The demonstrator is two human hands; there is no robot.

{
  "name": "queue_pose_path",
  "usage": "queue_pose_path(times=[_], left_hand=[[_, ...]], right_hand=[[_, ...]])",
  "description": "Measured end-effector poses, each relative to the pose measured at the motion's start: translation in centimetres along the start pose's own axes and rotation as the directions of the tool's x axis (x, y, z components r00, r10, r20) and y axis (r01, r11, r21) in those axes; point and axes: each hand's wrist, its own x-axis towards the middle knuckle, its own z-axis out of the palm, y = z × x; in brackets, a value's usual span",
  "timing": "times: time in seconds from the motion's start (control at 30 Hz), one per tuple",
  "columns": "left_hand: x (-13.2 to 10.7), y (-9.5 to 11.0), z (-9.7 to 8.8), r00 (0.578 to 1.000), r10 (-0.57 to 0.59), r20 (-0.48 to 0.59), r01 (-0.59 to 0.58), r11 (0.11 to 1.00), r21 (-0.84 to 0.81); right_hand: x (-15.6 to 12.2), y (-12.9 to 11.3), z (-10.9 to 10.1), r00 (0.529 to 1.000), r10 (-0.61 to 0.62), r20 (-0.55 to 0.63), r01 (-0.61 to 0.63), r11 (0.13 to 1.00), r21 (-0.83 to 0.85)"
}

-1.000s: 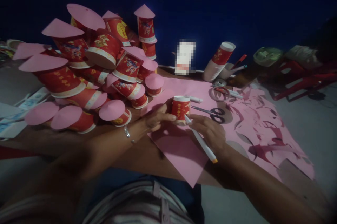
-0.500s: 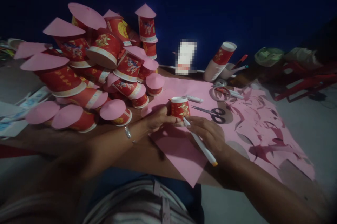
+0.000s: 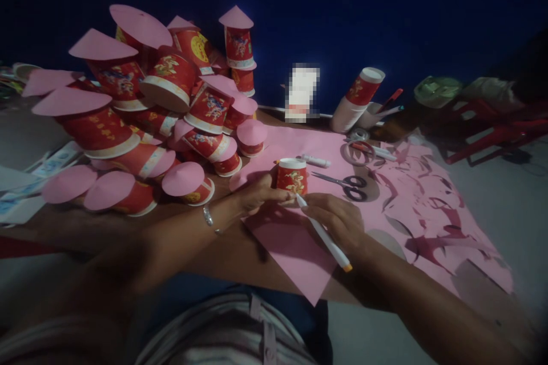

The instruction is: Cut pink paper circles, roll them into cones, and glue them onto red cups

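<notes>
A small red paper cup [image 3: 292, 175] stands upside down on a pink paper sheet [image 3: 295, 242]. My left hand [image 3: 257, 192] wraps its fingers round the cup's left side and base. My right hand [image 3: 338, 219] pinches a white pen [image 3: 322, 232] with an orange end, its tip touching the paper at the cup's lower right rim.
A heap of red cups with pink cone lids [image 3: 141, 108] fills the left of the table. Scissors [image 3: 346, 183], a marker [image 3: 314, 160], a tape roll [image 3: 357, 152] and a stack of cups [image 3: 357, 99] lie beyond. Pink offcuts [image 3: 428, 211] spread right. Red chair [image 3: 492, 125] far right.
The cup has turned a little under my left hand, and the pen tip has slid along its rim toward me. Both arms stay in place.
</notes>
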Motion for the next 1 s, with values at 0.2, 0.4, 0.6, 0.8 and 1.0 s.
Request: queue_pose_path(times=[0.2, 0.4, 0.6, 0.8, 1.0], left_hand=[[-0.1, 0.5, 0.0, 0.999, 0.007, 0.051, -0.005, 0.999, -0.037], [0.3, 0.1, -0.5, 0.997, 0.055, 0.060, -0.050, 0.995, -0.084], [0.3, 0.4, -0.3, 0.996, 0.064, 0.061, -0.057, 0.992, -0.112], [0.4, 0.4, 0.1, 0.988, 0.126, 0.086, -0.109, 0.978, -0.177], [0.1, -0.1, -0.3, 0.990, 0.142, 0.020, -0.143, 0.986, 0.082]], right_hand=[[-0.3, 0.5, -0.1, 0.999, 0.034, -0.023, -0.035, 0.997, -0.067], [-0.9, 1.5, 0.5, 0.972, 0.169, -0.165, -0.179, 0.983, -0.047], [-1.2, 2.9, 1.3, 0.913, 0.356, -0.201, -0.352, 0.934, 0.055], [-1.3, 3.9, 1.7, 0.878, 0.435, -0.199, -0.418, 0.900, 0.123], [-1.4, 4.0, 1.8, 0.871, 0.454, -0.187, -0.433, 0.890, 0.144]])
